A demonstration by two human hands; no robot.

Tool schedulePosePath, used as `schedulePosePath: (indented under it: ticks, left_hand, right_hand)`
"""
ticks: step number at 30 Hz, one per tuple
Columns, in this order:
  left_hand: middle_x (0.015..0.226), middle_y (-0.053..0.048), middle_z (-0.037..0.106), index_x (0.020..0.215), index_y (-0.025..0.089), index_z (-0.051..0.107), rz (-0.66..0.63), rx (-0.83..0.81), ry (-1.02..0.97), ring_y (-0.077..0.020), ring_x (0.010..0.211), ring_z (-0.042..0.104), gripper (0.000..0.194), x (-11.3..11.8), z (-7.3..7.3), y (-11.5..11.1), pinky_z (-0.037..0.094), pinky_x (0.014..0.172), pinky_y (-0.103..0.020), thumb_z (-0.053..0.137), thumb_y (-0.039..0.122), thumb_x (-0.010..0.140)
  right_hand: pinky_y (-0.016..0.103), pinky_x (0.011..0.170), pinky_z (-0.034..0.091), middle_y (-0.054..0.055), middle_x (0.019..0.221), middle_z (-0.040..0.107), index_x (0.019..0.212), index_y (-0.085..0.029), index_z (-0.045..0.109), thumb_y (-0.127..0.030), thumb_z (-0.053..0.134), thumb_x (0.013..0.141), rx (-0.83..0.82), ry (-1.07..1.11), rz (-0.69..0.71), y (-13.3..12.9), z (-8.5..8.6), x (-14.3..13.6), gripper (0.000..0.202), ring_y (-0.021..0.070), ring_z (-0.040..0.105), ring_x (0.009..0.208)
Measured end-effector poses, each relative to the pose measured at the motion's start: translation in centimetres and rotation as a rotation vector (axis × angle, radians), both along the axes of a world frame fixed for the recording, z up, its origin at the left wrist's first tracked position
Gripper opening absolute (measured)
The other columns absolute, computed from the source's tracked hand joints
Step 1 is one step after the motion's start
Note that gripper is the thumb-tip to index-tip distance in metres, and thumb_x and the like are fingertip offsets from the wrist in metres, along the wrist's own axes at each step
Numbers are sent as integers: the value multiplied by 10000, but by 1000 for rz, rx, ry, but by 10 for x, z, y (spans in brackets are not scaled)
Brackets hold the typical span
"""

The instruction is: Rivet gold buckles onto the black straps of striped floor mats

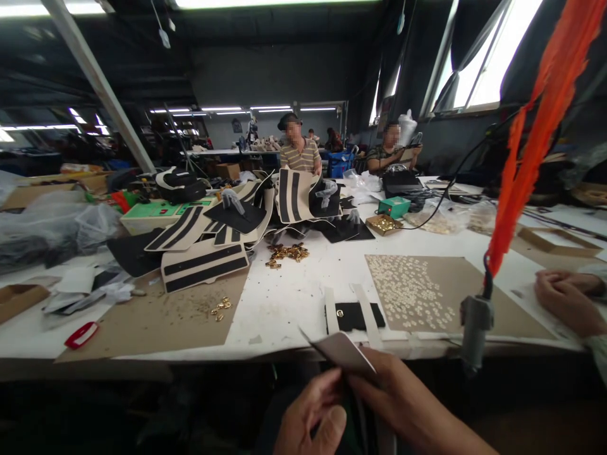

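Observation:
My right hand reaches in from the lower right, its fingers closed on a thin grey-beige panel just off the table's front edge. My left hand is beside it at the bottom centre, fingers curled near the panel's lower part; whether it grips anything is hidden. Beyond both hands, a black piece with two pale straps and a small gold fitting lies at the table edge.
Striped panels are heaped at centre left, near gold hardware. Small pale rings cover a brown board. A grey tool hangs from an orange cord. Another person's hands rest at the right edge; people sit across the table.

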State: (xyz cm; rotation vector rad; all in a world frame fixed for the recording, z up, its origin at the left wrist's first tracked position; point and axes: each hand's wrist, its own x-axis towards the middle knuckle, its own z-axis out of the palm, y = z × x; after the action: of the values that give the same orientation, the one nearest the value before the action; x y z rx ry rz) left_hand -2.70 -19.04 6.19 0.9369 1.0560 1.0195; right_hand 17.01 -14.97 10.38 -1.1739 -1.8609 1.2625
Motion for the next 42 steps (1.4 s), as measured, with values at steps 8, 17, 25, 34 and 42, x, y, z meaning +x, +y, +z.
schedulePosePath:
  ticks: [8, 17, 25, 34, 42]
  left_hand:
    - [1159, -141, 772, 1236, 200, 706, 84, 76, 24, -381, 1121, 701, 603, -17, -14, 33, 567, 942, -430, 873, 470, 723]
    - [953, -61, 819, 991, 197, 825, -128, 121, 214, -324, 966, 742, 199, 23, -14, 76, 570, 836, -356, 709, 233, 833]
    - [862, -67, 801, 848, 172, 779, -159, 73, 464, -300, 850, 742, 166, 22, -13, 141, 535, 703, -325, 671, 296, 825]
    - [764, -27, 766, 751, 185, 729, -240, 123, 665, -244, 763, 726, 121, 18, -20, 191, 480, 633, -287, 647, 261, 797]
    - [794, -17, 770, 804, 183, 735, -217, 114, 609, -227, 759, 716, 119, 19, -24, 193, 508, 666, -285, 633, 239, 824]
  right_hand:
    - [313, 728, 524, 41, 845, 754, 907, -181, 766, -588, 732, 853, -525, 462, -40, 2, -46, 12, 413, 236, 700, 756]
    - [416, 905, 590, 66, 1035, 808, 1045, -226, 782, -441, 770, 781, -351, -38, -231, 37, -46, 41, 342, 339, 744, 1006]
    - [387, 768, 615, 110, 942, 815, 957, -197, 790, -532, 666, 843, -142, -173, -473, 83, -60, 20, 375, 333, 771, 896]
    - [353, 714, 579, 103, 869, 807, 943, -214, 776, -472, 621, 896, 96, -450, -520, 126, -72, 15, 305, 316, 772, 839]
    - [337, 691, 555, 101, 809, 795, 915, -209, 769, -481, 624, 898, 129, -546, -535, 131, -76, 11, 309, 303, 768, 801]
